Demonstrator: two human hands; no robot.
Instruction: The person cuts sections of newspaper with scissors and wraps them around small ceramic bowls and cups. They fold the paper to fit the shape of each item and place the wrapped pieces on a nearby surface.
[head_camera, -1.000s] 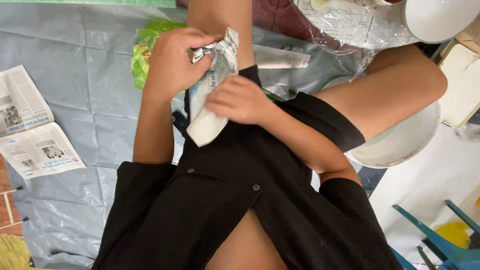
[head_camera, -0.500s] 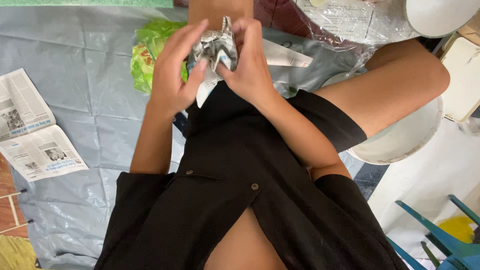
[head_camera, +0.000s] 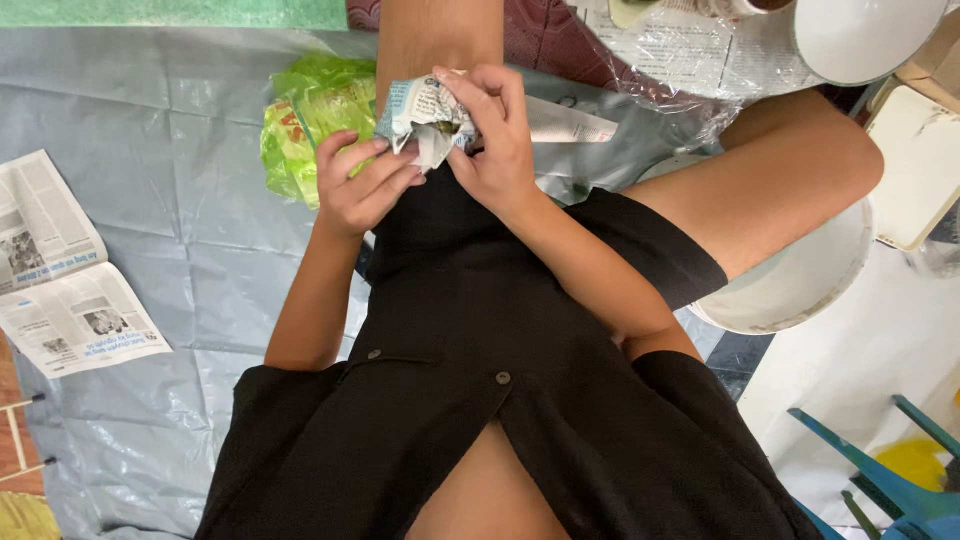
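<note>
Head view: both hands (head_camera: 430, 150) grip crumpled newspaper bundle (head_camera: 425, 112) beside green packet (head_camera: 310, 115).

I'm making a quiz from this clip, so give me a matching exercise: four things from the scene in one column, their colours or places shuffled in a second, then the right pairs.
Things:
1. crumpled newspaper bundle
2. plastic bag
3. flat newspaper sheets
4. large bowl

Place or colour:
A. white, under the raised knee at the right
B. lying spread on the grey sheet at the far left
C. green, on the sheet beyond the left hand
D. gripped between the left hand and the right hand

Pairs: 1-D, 2-C, 3-B, 4-A
</note>
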